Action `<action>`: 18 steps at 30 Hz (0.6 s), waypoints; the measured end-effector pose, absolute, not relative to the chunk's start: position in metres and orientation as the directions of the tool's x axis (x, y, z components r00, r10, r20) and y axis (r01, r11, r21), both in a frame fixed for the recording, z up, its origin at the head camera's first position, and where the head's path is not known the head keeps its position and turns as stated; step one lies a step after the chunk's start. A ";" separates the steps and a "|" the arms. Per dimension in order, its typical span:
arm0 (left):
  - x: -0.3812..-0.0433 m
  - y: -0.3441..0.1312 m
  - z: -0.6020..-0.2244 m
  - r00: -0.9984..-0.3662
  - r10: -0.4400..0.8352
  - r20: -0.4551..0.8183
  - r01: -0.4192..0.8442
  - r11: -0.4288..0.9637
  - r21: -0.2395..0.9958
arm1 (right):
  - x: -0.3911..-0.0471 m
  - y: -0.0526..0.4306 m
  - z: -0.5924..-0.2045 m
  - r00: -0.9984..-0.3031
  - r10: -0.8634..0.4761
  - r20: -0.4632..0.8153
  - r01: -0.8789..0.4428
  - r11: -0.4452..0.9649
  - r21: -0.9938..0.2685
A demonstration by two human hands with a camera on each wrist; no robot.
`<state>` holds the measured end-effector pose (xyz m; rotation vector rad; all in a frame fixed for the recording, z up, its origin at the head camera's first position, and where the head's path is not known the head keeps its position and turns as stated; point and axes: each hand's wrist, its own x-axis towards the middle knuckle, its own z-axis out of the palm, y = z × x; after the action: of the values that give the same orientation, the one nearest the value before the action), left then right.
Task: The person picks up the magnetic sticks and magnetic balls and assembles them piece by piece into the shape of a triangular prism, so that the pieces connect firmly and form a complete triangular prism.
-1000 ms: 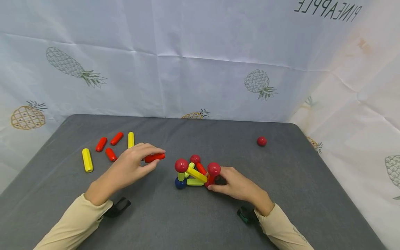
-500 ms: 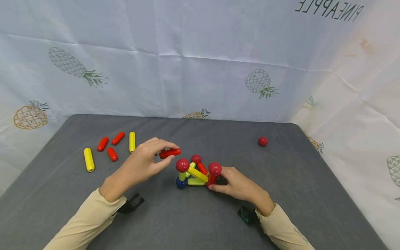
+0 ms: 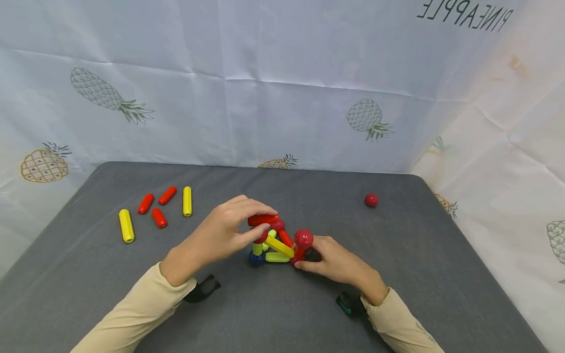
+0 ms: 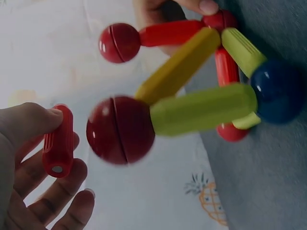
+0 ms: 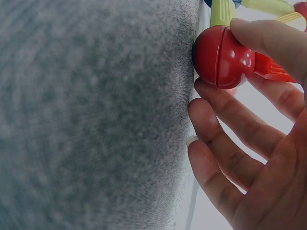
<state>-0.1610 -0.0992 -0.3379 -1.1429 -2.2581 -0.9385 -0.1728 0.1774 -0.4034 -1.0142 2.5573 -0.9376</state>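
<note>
My left hand (image 3: 218,233) pinches a red rod (image 4: 58,143) between thumb and fingers, with a small metal disc visible in the rod's end. That rod is held just above a frame of balls and rods, close to its upper-left red ball (image 4: 121,129), with a gap between them in the left wrist view. A blue ball (image 3: 256,259) and light green rods (image 3: 277,257) form part of the frame's base, and a yellow rod (image 3: 280,246) slants across it. My right hand (image 3: 335,263) grips a red base ball (image 5: 223,57) at the frame's right corner, beneath an upright red rod topped by another red ball (image 3: 303,239).
Several loose red rods (image 3: 145,204) and two yellow rods (image 3: 126,226) lie on the left of the grey-covered table (image 3: 282,314). A single red ball (image 3: 371,200) sits at the back right. A pineapple-print curtain (image 3: 282,122) hangs behind the table.
My left hand has carried the red rod rightward, from left of the frame to over its upper-left ball. My right hand stays on the frame's right corner.
</note>
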 end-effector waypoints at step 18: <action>-0.161 -0.073 -0.348 -0.541 0.588 0.601 0.841 0.370 0.396 | -0.173 0.179 -0.403 -0.727 -0.686 0.029 -0.548 0.554 -0.627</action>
<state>-0.1609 -0.0733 -0.3480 -1.2485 -2.2768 -0.9746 -0.1729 0.1785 -0.4026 -1.0364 2.5703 -0.9224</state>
